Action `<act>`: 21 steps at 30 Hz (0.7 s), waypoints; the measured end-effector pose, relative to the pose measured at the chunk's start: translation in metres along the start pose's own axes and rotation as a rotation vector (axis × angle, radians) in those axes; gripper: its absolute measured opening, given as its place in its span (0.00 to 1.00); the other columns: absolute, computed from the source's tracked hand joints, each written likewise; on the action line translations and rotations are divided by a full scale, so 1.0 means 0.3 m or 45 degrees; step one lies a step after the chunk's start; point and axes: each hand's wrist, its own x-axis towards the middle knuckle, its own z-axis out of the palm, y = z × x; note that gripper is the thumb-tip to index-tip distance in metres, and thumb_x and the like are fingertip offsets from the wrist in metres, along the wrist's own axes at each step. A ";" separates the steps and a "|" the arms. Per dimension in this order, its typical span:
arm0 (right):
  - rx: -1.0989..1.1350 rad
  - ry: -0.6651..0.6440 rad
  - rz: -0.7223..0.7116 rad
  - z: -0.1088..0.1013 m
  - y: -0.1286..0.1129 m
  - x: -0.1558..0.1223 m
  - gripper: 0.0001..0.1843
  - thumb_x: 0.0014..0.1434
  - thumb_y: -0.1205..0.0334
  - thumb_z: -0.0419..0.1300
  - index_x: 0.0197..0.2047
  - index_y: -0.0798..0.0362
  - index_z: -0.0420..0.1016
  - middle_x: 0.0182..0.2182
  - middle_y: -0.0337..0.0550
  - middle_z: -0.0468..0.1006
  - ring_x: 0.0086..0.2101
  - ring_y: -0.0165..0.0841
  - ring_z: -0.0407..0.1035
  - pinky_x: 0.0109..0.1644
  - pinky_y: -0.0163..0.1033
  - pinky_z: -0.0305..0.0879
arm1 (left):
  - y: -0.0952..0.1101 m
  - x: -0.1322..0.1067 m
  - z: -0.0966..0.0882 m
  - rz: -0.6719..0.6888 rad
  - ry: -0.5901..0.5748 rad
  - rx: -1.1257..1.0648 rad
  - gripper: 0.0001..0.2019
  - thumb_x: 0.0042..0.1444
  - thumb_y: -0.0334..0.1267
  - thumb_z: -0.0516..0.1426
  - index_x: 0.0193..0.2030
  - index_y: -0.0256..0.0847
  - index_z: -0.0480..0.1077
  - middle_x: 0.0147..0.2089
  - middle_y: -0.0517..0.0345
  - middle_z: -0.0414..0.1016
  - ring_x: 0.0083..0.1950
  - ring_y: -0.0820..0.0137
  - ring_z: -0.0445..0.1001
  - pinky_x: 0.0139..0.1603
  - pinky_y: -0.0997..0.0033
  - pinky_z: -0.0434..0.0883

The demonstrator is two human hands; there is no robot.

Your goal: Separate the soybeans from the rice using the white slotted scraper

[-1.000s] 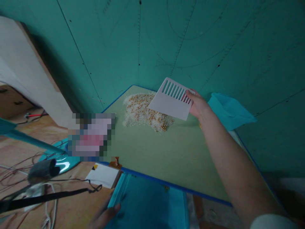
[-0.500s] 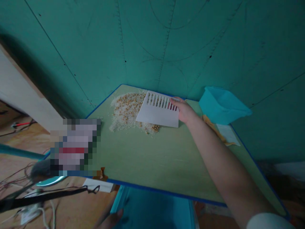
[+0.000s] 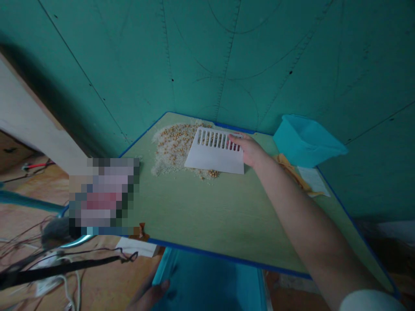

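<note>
My right hand [image 3: 249, 149] is closed on the right end of a white slotted scraper [image 3: 215, 162], thumb over its row of slots. The scraper lies tilted over the right part of a pile of white rice-like grains [image 3: 162, 166] mixed with round tan beans [image 3: 178, 134]. A small cluster of beans sticks out past its lower edge. At the bottom of the view, my left hand [image 3: 151, 296] is closed on the left rim of a large blue bin [image 3: 207, 280] below the table's front edge, its thumb over the rim and the other fingers mostly hidden.
The pale table [image 3: 207, 216] has a blue edge and stands against a green wall. A turquoise container [image 3: 300, 142] and a yellow cloth [image 3: 292, 172] sit at the right. A blurred-out flat object [image 3: 106, 194] is at the left, with cables [image 3: 68, 276] on the floor.
The scraper's slotted far edge has dipped slightly, with the right hand still around it. The left hand stays at the bin rim. The whole view has shifted a little.
</note>
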 end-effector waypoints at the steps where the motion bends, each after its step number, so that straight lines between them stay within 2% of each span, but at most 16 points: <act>1: -0.001 0.000 0.005 0.002 0.001 -0.002 0.13 0.40 0.61 0.67 0.28 0.51 0.66 0.20 0.35 0.72 0.22 0.30 0.67 0.30 0.39 0.63 | -0.001 0.000 -0.002 0.008 0.005 0.010 0.24 0.18 0.40 0.70 0.31 0.44 0.77 0.18 0.61 0.79 0.45 0.43 0.73 0.47 0.50 0.70; 5: 0.009 -0.003 0.027 0.011 0.004 -0.011 0.09 0.44 0.63 0.65 0.28 0.52 0.68 0.21 0.37 0.74 0.22 0.31 0.67 0.30 0.40 0.64 | 0.003 -0.007 0.006 0.047 -0.003 -0.002 0.30 0.18 0.41 0.70 0.38 0.44 0.76 0.13 0.65 0.76 0.36 0.48 0.78 0.35 0.59 0.77; 8: 0.018 0.000 0.051 0.013 0.008 -0.014 0.07 0.46 0.64 0.63 0.28 0.53 0.68 0.21 0.38 0.74 0.21 0.30 0.67 0.30 0.40 0.64 | 0.012 -0.021 0.023 0.058 0.028 0.007 0.26 0.16 0.43 0.70 0.31 0.44 0.77 0.14 0.66 0.77 0.28 0.54 0.79 0.24 0.66 0.76; 11: 0.024 0.015 0.084 0.015 0.013 -0.016 0.07 0.46 0.65 0.63 0.28 0.53 0.68 0.20 0.37 0.74 0.21 0.31 0.67 0.30 0.40 0.64 | 0.018 -0.030 0.029 0.055 0.084 0.020 0.23 0.13 0.43 0.71 0.24 0.42 0.76 0.13 0.64 0.76 0.24 0.55 0.78 0.19 0.66 0.74; 13: 0.027 0.019 0.102 0.020 0.015 -0.019 0.06 0.47 0.65 0.62 0.28 0.53 0.68 0.20 0.37 0.73 0.21 0.31 0.67 0.30 0.41 0.65 | 0.016 -0.027 0.022 0.029 0.082 0.019 0.28 0.13 0.43 0.71 0.31 0.42 0.76 0.13 0.65 0.76 0.25 0.53 0.78 0.19 0.64 0.74; 15: 0.028 0.016 0.116 0.028 0.015 -0.025 0.05 0.47 0.66 0.62 0.28 0.53 0.68 0.20 0.37 0.73 0.21 0.31 0.68 0.30 0.41 0.65 | 0.010 -0.020 0.011 0.012 0.068 0.026 0.38 0.16 0.43 0.71 0.43 0.41 0.73 0.13 0.66 0.76 0.28 0.51 0.78 0.21 0.63 0.75; 18: 0.023 0.014 0.133 0.042 0.013 -0.034 0.04 0.48 0.66 0.61 0.28 0.53 0.68 0.20 0.37 0.73 0.21 0.31 0.67 0.30 0.40 0.64 | 0.005 -0.013 0.001 0.042 0.041 0.051 0.51 0.19 0.43 0.70 0.57 0.34 0.60 0.18 0.62 0.79 0.32 0.49 0.78 0.24 0.61 0.74; 21: 0.016 0.020 0.144 0.050 0.011 -0.044 0.04 0.48 0.67 0.61 0.27 0.53 0.68 0.19 0.37 0.73 0.21 0.30 0.67 0.29 0.39 0.63 | 0.012 -0.020 0.003 0.037 0.036 0.061 0.60 0.19 0.43 0.70 0.62 0.28 0.48 0.28 0.53 0.82 0.36 0.48 0.77 0.24 0.62 0.74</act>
